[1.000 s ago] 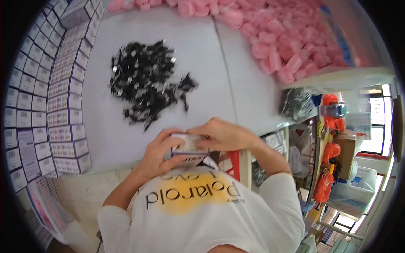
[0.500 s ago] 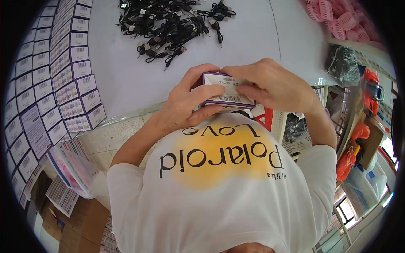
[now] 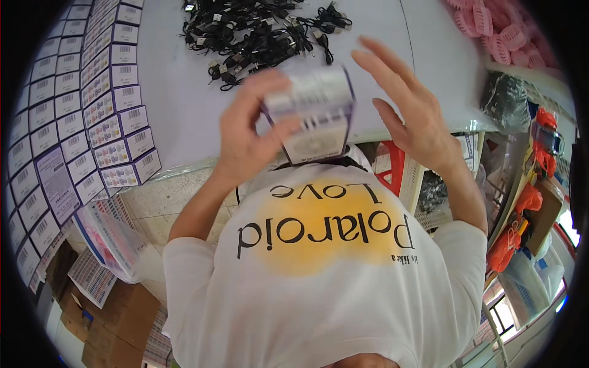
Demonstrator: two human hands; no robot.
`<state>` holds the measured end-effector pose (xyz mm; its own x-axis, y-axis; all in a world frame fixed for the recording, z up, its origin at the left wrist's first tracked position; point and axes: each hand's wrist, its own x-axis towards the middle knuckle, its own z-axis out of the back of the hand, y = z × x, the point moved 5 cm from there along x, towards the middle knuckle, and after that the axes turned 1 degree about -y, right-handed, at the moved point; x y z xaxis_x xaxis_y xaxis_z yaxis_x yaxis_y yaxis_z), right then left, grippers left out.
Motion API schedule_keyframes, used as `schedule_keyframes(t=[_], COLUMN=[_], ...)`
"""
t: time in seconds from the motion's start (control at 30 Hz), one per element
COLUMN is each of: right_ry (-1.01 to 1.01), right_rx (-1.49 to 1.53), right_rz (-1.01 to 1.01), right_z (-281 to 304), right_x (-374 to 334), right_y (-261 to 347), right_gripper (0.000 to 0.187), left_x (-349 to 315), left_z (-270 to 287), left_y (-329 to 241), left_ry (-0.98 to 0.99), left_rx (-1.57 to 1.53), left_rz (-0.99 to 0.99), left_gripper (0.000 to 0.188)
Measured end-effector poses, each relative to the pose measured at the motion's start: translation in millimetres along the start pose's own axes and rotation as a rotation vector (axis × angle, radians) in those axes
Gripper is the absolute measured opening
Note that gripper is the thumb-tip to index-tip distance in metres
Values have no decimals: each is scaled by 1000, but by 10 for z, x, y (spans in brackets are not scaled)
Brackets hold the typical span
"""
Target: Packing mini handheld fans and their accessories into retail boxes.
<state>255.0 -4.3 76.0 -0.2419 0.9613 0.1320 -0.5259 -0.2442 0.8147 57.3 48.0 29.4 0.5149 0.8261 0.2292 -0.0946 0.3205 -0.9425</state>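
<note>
A small white and purple cardboard box [image 3: 319, 132], smeared by motion, is tilted above the table's near edge. My left hand [image 3: 254, 119] grips it from its left side, thumb across the near face and fingers over the top. To the right of the box my right hand [image 3: 408, 107] is apart from it, fingers stretched out and spread, holding nothing. Beyond the box lies a heap of short black USB cables [image 3: 257, 37] on the pale table [image 3: 190, 116].
Stacked boxes [image 3: 73, 122] of the same kind fill the left side. At the far right sit pink ring-shaped plastic parts [image 3: 512, 34] and a black plastic-wrapped bundle [image 3: 506, 101]. Red bags [image 3: 509, 239] hang along the right; a brown carton [image 3: 116, 325] stands lower left.
My right hand has let go of the box and moved up and right, fingers spreading. My left hand now holds the box alone and has tilted it, showing its printed side.
</note>
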Motion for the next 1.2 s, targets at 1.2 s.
schedule_keyframes(t=[1.2], right_ry=[-357], right_rx=[-751], right_rz=[-47], right_z=[1447], right_x=[3118], right_y=[-2090], right_gripper=[76], left_x=[67], left_z=[447], left_y=[241], left_ry=[-69], left_rx=[-70], left_rz=[299], left_gripper=[70])
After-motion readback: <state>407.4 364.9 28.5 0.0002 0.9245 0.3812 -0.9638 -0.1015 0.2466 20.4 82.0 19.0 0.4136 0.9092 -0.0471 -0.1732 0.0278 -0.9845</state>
